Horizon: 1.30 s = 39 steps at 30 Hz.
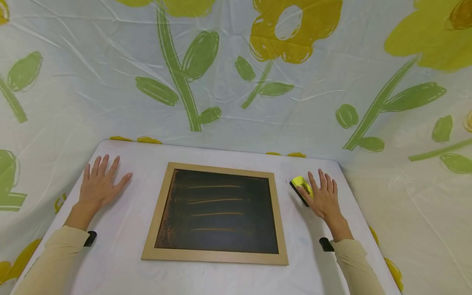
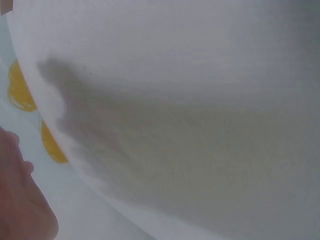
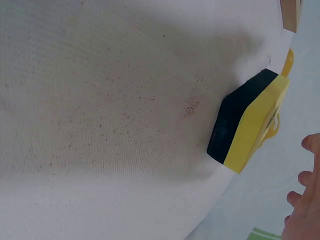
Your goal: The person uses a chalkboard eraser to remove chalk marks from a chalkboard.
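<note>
A chalkboard (image 1: 221, 241) in a light wooden frame (image 1: 214, 256) lies on the white table, with several thin orange-brown lines across its dark face. To its right is a yellow board eraser (image 1: 299, 182) with a dark pad beneath. My right hand (image 1: 325, 198) is beside the eraser with fingers spread, its thumb overlapping the yellow top in the head view. The right wrist view shows a gap between that hand (image 3: 305, 205) and the eraser (image 3: 255, 125). Left of the board, my left hand (image 1: 97, 188) spreads its fingers over the table and holds nothing.
The white tabletop (image 1: 121, 250) has rounded far corners. Reddish-brown specks (image 3: 190, 107) dot its surface near the eraser. A flower-printed sheet (image 1: 110, 90) hangs behind the table and along both sides. Each wrist wears a dark band (image 1: 326, 244) at the sleeve.
</note>
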### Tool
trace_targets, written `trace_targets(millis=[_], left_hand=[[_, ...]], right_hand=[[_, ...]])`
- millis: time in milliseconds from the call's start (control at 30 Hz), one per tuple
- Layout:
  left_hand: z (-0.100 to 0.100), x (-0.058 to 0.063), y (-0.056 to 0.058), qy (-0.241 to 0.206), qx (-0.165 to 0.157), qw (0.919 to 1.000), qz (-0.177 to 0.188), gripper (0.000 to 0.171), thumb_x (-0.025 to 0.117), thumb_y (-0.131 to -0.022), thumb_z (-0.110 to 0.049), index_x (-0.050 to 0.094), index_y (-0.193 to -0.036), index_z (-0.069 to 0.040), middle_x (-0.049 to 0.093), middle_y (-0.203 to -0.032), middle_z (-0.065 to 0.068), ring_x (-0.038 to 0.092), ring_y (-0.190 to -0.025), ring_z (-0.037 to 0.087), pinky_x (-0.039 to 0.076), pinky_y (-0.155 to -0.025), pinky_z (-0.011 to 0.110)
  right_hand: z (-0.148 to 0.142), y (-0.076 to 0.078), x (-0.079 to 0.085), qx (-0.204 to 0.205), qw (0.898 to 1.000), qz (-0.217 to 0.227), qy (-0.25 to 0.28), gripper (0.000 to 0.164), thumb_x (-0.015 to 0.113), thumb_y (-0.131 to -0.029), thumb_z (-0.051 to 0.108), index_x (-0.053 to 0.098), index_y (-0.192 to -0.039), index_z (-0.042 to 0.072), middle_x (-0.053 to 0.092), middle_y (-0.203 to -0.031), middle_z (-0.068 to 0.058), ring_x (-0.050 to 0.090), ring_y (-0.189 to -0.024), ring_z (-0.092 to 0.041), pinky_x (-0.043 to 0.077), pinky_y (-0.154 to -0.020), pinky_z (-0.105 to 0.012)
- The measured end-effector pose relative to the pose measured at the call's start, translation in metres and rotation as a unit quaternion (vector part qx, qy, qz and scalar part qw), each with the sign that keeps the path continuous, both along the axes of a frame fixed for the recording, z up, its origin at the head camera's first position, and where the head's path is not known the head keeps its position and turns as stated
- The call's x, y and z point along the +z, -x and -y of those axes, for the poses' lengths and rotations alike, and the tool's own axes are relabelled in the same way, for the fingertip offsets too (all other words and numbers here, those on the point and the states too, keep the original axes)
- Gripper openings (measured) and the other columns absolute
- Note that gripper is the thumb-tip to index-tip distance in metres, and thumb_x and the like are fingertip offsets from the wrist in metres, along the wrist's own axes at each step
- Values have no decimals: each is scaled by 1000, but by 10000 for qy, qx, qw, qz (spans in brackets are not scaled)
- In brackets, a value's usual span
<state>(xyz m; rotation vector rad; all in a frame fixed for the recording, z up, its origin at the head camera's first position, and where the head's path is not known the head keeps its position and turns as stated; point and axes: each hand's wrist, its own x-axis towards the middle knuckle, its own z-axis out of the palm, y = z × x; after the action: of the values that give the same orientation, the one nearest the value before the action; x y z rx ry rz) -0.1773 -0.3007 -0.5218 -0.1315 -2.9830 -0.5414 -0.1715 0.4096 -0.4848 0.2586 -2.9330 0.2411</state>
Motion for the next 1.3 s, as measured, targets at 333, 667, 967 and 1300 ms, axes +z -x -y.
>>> trace_targets(millis=[333,667,967,1300], left_hand=[[-10,5,-4,-180,191,9988,-423,72,46,-106,-47,40,-147,12,33,-147,43,29,-134,62,22,-110,72],[-27,7,-11,-852,505,9940,-454,62,51,-107,-39,49,-137,16,47,-132,42,47,-117,59,41,-94,71],[-39,6,-15,-1588,561,9854,-243,63,49,-107,-43,50,-139,12,51,-129,36,53,-114,52,43,-92,68],[-59,6,-20,-2019,560,9770,-383,60,54,-106,-40,53,-138,11,58,-119,30,60,-101,44,48,-84,61]], right_hand=[[1,0,-2,171,9987,-383,303,66,58,-102,41,43,-148,-4,33,-153,-35,28,-138,-56,18,-113,-70],[2,2,-7,492,9865,-1385,716,54,77,-88,17,59,-131,-12,56,-130,-35,51,-120,-55,36,-102,-72],[2,0,-15,599,9802,-1575,1041,55,82,-82,11,60,-127,-13,57,-125,-35,53,-113,-56,40,-93,-72],[6,-2,-18,128,9872,-1048,1191,59,79,-88,17,55,-134,-12,53,-133,-36,50,-120,-55,40,-98,-71]])
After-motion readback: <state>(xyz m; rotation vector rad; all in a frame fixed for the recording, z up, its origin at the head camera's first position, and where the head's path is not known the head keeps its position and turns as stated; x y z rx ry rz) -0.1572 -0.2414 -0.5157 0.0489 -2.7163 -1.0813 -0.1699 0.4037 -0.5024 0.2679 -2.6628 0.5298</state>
